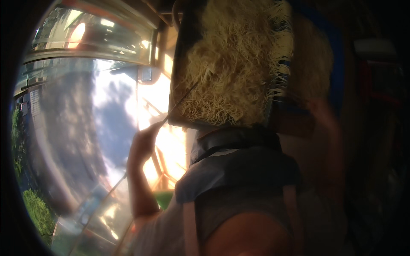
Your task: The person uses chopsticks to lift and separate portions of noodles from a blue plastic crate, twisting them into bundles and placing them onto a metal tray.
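Observation:
A heap of pale thin noodles (230, 67) fills a dark rectangular tray (173, 123) right in front of me. Along the tray's right side, strands hang over the edge. My left hand (145, 140) grips a thin dark stick (181, 101), whose far end reaches over the tray's near left corner into the noodles. In shadow to the right is my right hand (320, 107), close to the near end of a blue container (338, 73) that holds a second mass of noodles (312, 57). Darkness and blur hide what its fingers hold or touch.
The dark apron (237, 166) on my body is near the tray's front edge. To the left, glass panels in frames (93, 54) face a sunlit road (70, 121). A green object (164, 198) lies below my left forearm. A red item (368, 80) is in the shade at right.

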Tool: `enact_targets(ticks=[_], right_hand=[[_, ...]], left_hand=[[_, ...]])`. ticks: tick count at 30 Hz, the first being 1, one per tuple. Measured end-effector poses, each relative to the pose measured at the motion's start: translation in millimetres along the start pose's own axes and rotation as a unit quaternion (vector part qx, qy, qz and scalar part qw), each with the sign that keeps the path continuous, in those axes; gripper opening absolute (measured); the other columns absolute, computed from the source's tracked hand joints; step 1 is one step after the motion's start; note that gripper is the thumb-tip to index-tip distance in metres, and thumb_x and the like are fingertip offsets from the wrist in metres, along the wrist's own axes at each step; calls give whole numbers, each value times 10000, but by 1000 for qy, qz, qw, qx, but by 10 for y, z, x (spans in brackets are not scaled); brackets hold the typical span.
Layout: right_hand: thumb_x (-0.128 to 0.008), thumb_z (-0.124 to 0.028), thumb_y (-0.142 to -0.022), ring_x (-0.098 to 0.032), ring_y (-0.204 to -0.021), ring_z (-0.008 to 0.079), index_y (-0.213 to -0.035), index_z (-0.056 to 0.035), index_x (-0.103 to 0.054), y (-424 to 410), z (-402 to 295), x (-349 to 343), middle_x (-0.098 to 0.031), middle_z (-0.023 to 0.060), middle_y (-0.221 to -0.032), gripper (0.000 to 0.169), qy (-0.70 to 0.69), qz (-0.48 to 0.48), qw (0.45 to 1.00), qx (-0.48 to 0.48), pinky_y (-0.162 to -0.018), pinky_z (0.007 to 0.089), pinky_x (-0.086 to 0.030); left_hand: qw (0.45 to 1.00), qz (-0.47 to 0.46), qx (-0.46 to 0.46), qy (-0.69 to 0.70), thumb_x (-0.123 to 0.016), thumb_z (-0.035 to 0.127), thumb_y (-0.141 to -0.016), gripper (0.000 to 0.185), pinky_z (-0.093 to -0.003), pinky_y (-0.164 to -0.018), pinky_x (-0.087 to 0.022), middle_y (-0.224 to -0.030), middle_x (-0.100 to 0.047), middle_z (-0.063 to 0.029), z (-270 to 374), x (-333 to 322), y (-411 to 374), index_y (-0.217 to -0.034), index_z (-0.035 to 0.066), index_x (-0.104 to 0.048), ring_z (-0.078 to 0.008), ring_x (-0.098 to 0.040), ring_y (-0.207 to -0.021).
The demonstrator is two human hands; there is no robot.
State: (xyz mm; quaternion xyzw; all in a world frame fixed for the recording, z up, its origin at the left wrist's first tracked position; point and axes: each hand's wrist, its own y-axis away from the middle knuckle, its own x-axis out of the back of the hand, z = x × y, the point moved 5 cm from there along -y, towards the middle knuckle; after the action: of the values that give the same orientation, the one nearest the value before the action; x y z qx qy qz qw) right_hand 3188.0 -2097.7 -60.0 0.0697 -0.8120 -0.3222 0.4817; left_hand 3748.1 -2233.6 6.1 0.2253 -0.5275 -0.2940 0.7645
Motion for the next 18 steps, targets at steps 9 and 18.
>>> enact_targets(ticks=[9, 18], right_hand=[[-558, -142, -931, -478, -583, 63, -1234, -36, -578, -733, -836, -650, -532, -1, -683, 322, -408, 19, 908, 93, -501, 231, -384], [-563, -162, -936, -376, -540, 14, -1252, -24, -559, 54, -845, -165, -462, -63, -661, 344, -497, 162, 843, 126, -475, 157, -292]], left_hand=[[912, 94, -333, 220, -512, 128, -904, 321, -346, -583, -483, -724, -644, -103, 930, -964, -1588, -1211, 104, -604, -199, -633, -661], [829, -82, -196, 518, -541, 134, -939, 325, -179, -511, -338, -664, -492, 57, 1459, -405, -618, -1232, -4, -572, -35, -430, -577]])
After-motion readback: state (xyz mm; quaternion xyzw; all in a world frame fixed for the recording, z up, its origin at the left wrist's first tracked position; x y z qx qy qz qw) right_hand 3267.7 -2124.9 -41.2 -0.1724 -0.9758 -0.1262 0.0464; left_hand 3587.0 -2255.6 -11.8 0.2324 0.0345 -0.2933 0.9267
